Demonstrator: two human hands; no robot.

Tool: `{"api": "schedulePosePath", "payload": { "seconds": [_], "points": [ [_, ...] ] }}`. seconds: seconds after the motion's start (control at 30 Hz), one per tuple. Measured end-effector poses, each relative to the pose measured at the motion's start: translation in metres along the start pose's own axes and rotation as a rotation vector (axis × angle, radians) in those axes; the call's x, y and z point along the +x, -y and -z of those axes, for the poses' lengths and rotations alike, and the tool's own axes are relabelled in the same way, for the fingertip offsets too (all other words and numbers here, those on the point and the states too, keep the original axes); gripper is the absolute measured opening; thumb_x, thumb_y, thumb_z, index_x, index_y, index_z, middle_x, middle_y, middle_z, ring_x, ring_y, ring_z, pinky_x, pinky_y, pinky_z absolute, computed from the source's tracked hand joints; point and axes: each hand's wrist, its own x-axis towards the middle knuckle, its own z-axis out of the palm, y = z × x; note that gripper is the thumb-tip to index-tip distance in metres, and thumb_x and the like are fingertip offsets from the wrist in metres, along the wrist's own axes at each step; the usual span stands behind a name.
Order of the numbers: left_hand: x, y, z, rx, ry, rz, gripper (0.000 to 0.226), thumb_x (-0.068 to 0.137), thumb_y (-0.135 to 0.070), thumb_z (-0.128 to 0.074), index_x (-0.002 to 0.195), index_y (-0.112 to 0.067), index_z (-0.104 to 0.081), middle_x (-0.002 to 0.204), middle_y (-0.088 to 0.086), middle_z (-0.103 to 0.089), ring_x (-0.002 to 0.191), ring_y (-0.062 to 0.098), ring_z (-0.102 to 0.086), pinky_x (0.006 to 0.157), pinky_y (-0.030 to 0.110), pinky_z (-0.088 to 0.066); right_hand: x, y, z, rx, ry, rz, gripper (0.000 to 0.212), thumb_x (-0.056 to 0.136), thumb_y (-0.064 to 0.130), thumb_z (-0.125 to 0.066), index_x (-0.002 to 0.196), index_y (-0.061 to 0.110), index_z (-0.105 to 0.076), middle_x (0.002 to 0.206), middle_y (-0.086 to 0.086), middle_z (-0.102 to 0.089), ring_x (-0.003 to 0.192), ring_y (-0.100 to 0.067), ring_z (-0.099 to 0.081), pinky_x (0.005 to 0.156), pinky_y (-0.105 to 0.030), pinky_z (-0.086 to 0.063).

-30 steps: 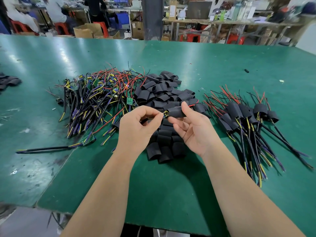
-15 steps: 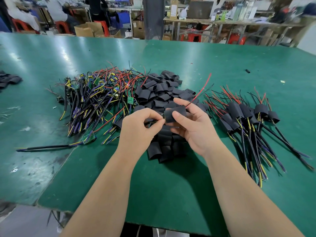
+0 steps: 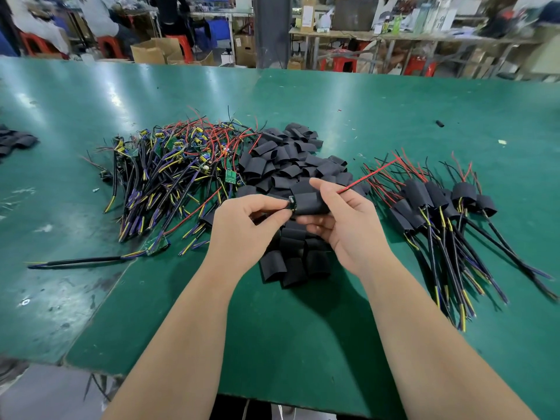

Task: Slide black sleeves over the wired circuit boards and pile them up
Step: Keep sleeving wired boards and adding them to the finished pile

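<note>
My right hand (image 3: 342,225) grips a black sleeve (image 3: 309,198) above the heap of loose black sleeves (image 3: 291,168). My left hand (image 3: 245,228) pinches the end of a wired circuit board (image 3: 291,203) that sticks out of the sleeve's left mouth. Its red wire (image 3: 369,175) comes out of the sleeve's right end and points up to the right. A tangle of bare wired boards (image 3: 172,171) lies to the left. The pile of sleeved boards (image 3: 439,204) lies to the right.
The green table (image 3: 303,313) has its front edge close to me. One stray wired board (image 3: 91,259) lies at the front left. A few more black sleeves (image 3: 15,140) sit at the far left edge. People and benches stand beyond the table.
The board has gone deeper into the sleeve, and the red wire has pushed out of the sleeve's right end. Both hands stayed over the sleeve heap.
</note>
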Motion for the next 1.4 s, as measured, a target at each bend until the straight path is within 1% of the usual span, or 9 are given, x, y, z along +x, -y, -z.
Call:
{"api": "schedulePosePath", "payload": {
  "seconds": [0.27, 0.5, 0.7, 0.87, 0.97, 1.03, 1.17, 1.27, 1.4],
  "points": [
    [-0.001, 0.001, 0.0, -0.094, 0.056, -0.017, 0.026, 0.078, -0.008, -0.076, 0.076, -0.033, -0.072, 0.067, -0.02, -0.069, 0.06, -0.005, -0.057, 0.061, 0.012, -0.044, -0.004, -0.002, -0.004, -0.003, 0.033, 0.091, 0.018, 0.095, 0.01, -0.056, 0.089, 0.018, -0.07, 0.089, -0.009, -0.074, 0.05, -0.016, -0.058, 0.051, -0.021, -0.046],
    [0.002, 0.0, 0.001, -0.288, 0.111, 0.139, 0.018, 0.078, 0.001, -0.074, 0.07, -0.013, -0.066, 0.055, -0.011, -0.063, 0.049, 0.0, -0.052, 0.051, 0.015, -0.042, -0.006, 0.004, -0.006, 0.215, 0.229, 0.018, 0.031, 0.085, 0.038, -0.055, 0.103, 0.021, -0.073, 0.098, -0.012, -0.072, 0.058, -0.014, -0.053, 0.054, -0.02, -0.048],
    [0.001, -0.006, 0.002, -0.338, 0.078, 0.073, 0.023, 0.081, 0.003, -0.069, 0.076, -0.02, -0.069, 0.059, -0.014, -0.065, 0.054, -0.003, -0.055, 0.055, 0.013, -0.046, -0.007, 0.003, -0.007, 0.278, 0.257, 0.007, 0.034, 0.077, 0.023, -0.066, 0.109, 0.014, -0.058, 0.094, -0.01, -0.072, 0.057, -0.01, -0.058, 0.058, -0.018, -0.05],
    [0.0, -0.005, 0.001, -0.313, -0.028, 0.007, 0.012, 0.083, -0.015, -0.066, 0.08, -0.025, -0.072, 0.074, -0.009, -0.072, 0.07, 0.007, -0.065, 0.067, 0.022, -0.052, -0.006, 0.008, -0.009, 0.215, 0.087, 0.041, 0.015, 0.073, 0.013, -0.067, 0.08, 0.011, -0.054, 0.071, -0.006, -0.066, 0.06, -0.013, -0.063, 0.058, -0.02, -0.05],
    [0.003, -0.001, 0.004, -0.245, -0.164, 0.051, 0.015, 0.085, -0.025, -0.057, 0.083, -0.027, -0.072, 0.081, -0.009, -0.073, 0.078, 0.01, -0.067, 0.073, 0.026, -0.053, -0.005, 0.024, 0.0, 0.346, -0.065, 0.028, 0.012, 0.088, 0.017, -0.062, 0.084, 0.006, -0.059, 0.08, -0.011, -0.071, 0.07, -0.02, -0.07, 0.06, -0.025, -0.056],
    [0.006, 0.006, 0.009, -0.103, -0.25, 0.13, 0.019, 0.088, -0.022, -0.054, 0.084, -0.032, -0.069, 0.08, -0.016, -0.071, 0.079, 0.001, -0.064, 0.075, 0.024, -0.052, -0.006, 0.036, 0.009, 0.349, -0.254, 0.055, 0.013, 0.09, 0.016, -0.065, 0.083, 0.006, -0.065, 0.071, -0.009, -0.069, 0.055, -0.017, -0.065, 0.048, -0.019, -0.051],
    [0.009, 0.027, 0.016, 0.419, -0.274, 0.32, 0.033, 0.085, -0.017, -0.054, 0.117, -0.026, -0.059, 0.117, -0.004, -0.06, 0.111, 0.02, -0.05, 0.096, 0.037, -0.04, 0.0, 0.048, 0.04, -0.346, -0.533, 0.324, 0.012, 0.088, 0.014, -0.067, 0.099, 0.014, -0.071, 0.08, -0.004, -0.069, 0.051, -0.014, -0.061, 0.051, -0.023, -0.051],
    [0.009, 0.031, 0.017, 0.594, -0.266, 0.365, 0.051, 0.083, -0.016, -0.055, 0.132, -0.025, -0.047, 0.14, 0.0, -0.042, 0.129, 0.023, -0.032, 0.103, 0.04, -0.024, 0.003, 0.053, 0.064, -1.039, -0.768, 0.44, 0.03, 0.084, 0.011, -0.058, 0.112, 0.016, -0.069, 0.105, -0.014, -0.067, 0.093, -0.021, -0.057, 0.089, -0.029, -0.043],
    [0.009, 0.037, 0.017, 0.734, -0.221, 0.417, 0.058, 0.088, -0.018, -0.051, 0.143, -0.022, -0.035, 0.153, 0.0, -0.028, 0.14, 0.02, -0.019, 0.109, 0.042, -0.014, 0.001, 0.058, 0.077, -1.154, -0.794, 0.372, 0.041, 0.083, -0.003, -0.051, 0.118, 0.01, -0.067, 0.12, -0.017, -0.064, 0.113, -0.033, -0.053, 0.095, -0.029, -0.033]
  ]
}}
